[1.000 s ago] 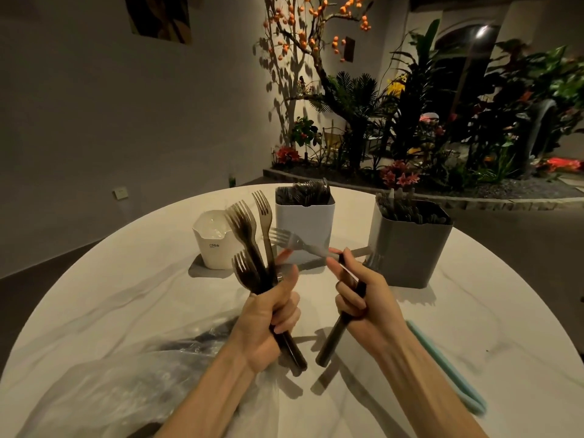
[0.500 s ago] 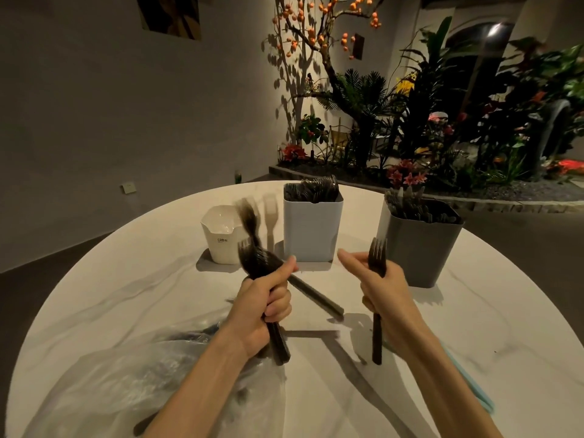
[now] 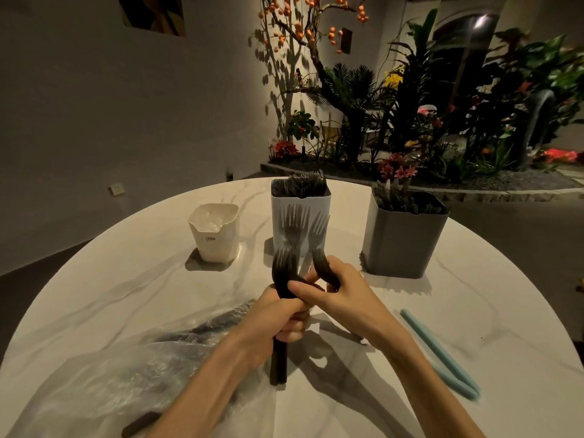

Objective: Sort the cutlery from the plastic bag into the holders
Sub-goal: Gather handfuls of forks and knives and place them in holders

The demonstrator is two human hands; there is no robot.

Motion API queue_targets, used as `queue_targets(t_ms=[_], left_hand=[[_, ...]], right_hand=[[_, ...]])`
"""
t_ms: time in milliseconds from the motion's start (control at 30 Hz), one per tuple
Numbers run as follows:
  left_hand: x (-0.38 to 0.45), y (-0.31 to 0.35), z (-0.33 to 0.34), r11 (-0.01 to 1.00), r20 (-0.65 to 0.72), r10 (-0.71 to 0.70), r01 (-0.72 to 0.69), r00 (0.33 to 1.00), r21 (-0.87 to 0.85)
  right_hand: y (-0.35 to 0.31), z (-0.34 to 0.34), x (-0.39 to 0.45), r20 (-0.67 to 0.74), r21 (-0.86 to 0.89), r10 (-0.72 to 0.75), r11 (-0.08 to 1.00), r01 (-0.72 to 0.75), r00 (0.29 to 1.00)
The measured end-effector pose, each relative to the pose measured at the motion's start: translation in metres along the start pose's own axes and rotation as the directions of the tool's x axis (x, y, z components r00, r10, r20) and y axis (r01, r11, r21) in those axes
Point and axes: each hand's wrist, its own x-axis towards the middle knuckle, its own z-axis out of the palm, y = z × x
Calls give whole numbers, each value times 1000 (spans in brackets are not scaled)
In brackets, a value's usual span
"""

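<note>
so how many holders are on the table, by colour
white holder: 1
grey holder: 1
cream holder: 1
total: 3

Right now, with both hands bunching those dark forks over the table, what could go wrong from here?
The left hand grips a whole fork bundle while the right hand holds another fork against it; one could slip out onto the table. The white holder already looks full, so forcing more in might tip it.
</note>
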Motion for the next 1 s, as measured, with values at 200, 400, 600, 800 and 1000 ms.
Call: queue_targets(t_ms=[200, 400, 600, 800, 1000], left_hand=[[2, 4, -4, 972, 137, 11, 21, 991, -232], [2, -1, -8, 934, 348, -4, 128, 938, -334], [0, -3, -6, 950, 419, -31, 157, 908, -270], [-4, -6, 1, 973, 501, -90, 184, 861, -142], [1, -11, 4, 942, 445, 1, 148, 896, -301]], right_hand=[[-9, -19, 2, -271, 389, 114, 921, 1, 956], [-9, -24, 6, -278, 625, 346, 774, -105, 896], [-11, -23, 4, -65, 852, 344, 508, -128, 937], [-13, -12, -4, -8, 763, 239, 629, -148, 971], [-12, -17, -3, -24, 870, 202, 487, -79, 979]])
